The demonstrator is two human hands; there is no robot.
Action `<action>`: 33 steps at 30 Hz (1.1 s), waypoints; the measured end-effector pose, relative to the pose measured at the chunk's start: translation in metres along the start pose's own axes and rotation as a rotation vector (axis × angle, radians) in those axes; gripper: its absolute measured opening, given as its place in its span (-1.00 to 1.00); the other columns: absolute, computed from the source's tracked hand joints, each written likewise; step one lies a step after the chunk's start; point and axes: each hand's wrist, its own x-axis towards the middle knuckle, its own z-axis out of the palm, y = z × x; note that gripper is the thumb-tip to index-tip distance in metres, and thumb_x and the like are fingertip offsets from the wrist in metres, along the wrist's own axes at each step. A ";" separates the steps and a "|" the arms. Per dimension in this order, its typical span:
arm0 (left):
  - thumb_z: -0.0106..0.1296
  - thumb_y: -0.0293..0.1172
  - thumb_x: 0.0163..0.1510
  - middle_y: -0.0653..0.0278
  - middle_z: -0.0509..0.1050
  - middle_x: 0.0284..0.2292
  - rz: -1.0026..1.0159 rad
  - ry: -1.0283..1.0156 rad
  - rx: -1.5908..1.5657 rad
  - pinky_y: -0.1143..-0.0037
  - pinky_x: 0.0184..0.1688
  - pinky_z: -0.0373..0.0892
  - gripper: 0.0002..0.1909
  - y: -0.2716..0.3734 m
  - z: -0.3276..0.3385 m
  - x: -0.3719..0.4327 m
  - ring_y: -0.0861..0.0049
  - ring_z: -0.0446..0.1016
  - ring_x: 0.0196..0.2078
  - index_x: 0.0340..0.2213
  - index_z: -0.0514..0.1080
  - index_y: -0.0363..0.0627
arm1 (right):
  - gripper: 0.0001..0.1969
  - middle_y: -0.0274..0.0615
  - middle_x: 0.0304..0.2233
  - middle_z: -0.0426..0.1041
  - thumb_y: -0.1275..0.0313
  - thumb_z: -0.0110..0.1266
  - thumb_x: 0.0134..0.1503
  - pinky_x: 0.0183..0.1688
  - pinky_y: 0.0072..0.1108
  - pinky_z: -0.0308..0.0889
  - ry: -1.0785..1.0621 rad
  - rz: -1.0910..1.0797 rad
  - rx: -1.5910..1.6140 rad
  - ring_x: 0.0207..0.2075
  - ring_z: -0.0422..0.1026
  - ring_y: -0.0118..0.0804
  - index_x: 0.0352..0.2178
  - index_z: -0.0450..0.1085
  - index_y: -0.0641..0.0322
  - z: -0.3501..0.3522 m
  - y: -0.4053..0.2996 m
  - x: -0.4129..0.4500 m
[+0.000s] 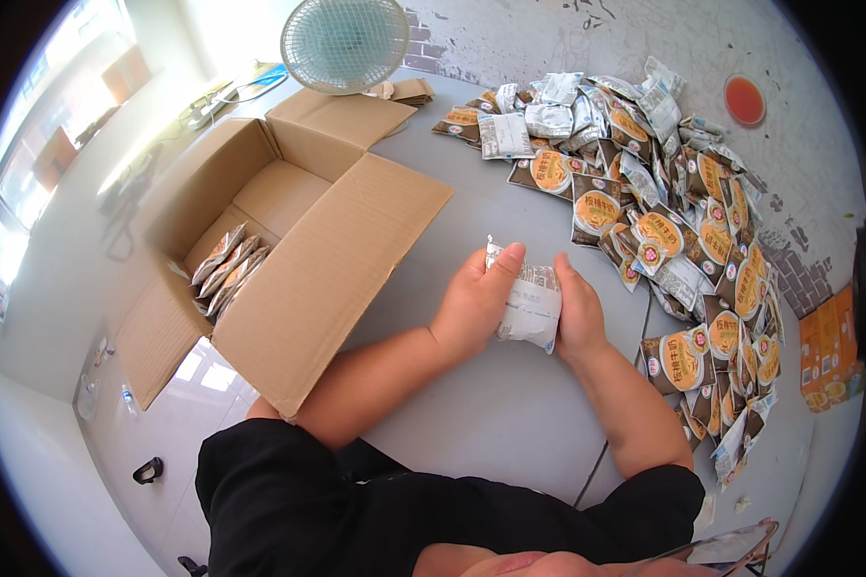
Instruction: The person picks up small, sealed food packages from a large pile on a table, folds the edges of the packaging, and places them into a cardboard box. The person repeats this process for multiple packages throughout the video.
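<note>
Between my two hands, above the grey table, are filled milk pouches with a white printed side (530, 306) facing up; how many are stacked there I cannot tell. My left hand (476, 299) grips their left edge, thumb on top. My right hand (579, 310) lies flat against the right edge with its fingers together. To the left stands an open cardboard box (332, 267), its flaps spread out, with several pouches (224, 270) on edge in its near end. A large heap of brown and white milk pouches (657, 231) covers the table's right and far side.
A mesh-covered fan (345, 43) stands behind the box, beside folded cardboard (411, 91). A power strip (213, 108) lies at the far left. An orange printed carton (830, 350) is at the right, past the heap. The box's near flap hangs over my left forearm.
</note>
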 end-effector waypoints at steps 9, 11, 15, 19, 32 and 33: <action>-0.26 -0.04 0.27 0.19 0.49 -0.41 0.004 0.082 -0.213 0.49 -0.36 0.45 -0.56 0.010 -0.017 0.019 0.50 0.50 -0.42 -0.32 0.35 -0.24 | -0.47 -0.24 -0.46 0.43 -0.06 -0.16 0.22 -0.44 -0.66 0.30 -0.254 0.078 -0.265 -0.49 0.41 -0.47 -0.28 0.35 0.27 -0.008 -0.001 -0.001; -0.28 -0.04 0.28 0.17 0.50 -0.41 0.034 0.084 -0.207 0.47 -0.37 0.45 -0.54 0.011 -0.020 0.023 0.48 0.51 -0.42 -0.32 0.35 -0.24 | -0.45 -0.24 -0.48 0.43 -0.10 -0.18 0.21 -0.48 -0.65 0.28 -0.255 0.063 -0.424 -0.53 0.40 -0.46 -0.26 0.35 0.25 -0.009 0.003 -0.002; -0.27 -0.04 0.28 0.18 0.49 -0.43 0.057 0.004 -0.200 0.47 -0.38 0.44 -0.57 0.010 -0.019 0.020 0.50 0.50 -0.44 -0.34 0.35 -0.19 | -0.52 -0.28 -0.51 0.40 0.00 0.03 0.14 -0.52 -0.69 0.26 -0.273 0.144 -0.384 -0.56 0.36 -0.52 -0.23 0.35 0.27 -0.005 -0.001 -0.003; -0.26 -0.03 0.27 0.20 0.48 -0.44 0.003 -0.037 -0.176 0.47 -0.39 0.44 -0.58 0.009 -0.019 0.018 0.51 0.48 -0.46 -0.34 0.35 -0.17 | -0.58 -0.42 -0.51 0.37 0.09 0.10 0.14 -0.56 -0.74 0.24 -0.289 0.119 -0.435 -0.59 0.32 -0.62 -0.17 0.39 0.23 0.000 -0.011 -0.013; -0.14 -0.03 0.23 0.27 0.46 -0.45 -0.124 -0.081 -0.089 0.51 -0.43 0.42 -0.61 0.009 -0.017 0.017 0.59 0.45 -0.47 -0.34 0.34 -0.16 | -0.52 -0.29 -0.24 0.44 0.14 0.13 0.13 -0.25 -0.63 0.36 -0.334 0.058 -0.200 -0.25 0.42 -0.48 -0.05 0.34 0.29 -0.007 0.005 -0.006; -0.14 -0.03 0.23 0.28 0.46 -0.45 -0.113 -0.102 -0.076 0.51 -0.43 0.42 -0.62 0.008 -0.017 0.016 0.60 0.44 -0.47 -0.34 0.34 -0.16 | -0.52 -0.27 -0.20 0.45 0.16 0.12 0.13 -0.20 -0.62 0.37 -0.318 0.040 -0.211 -0.20 0.43 -0.46 -0.04 0.34 0.29 -0.005 0.004 -0.009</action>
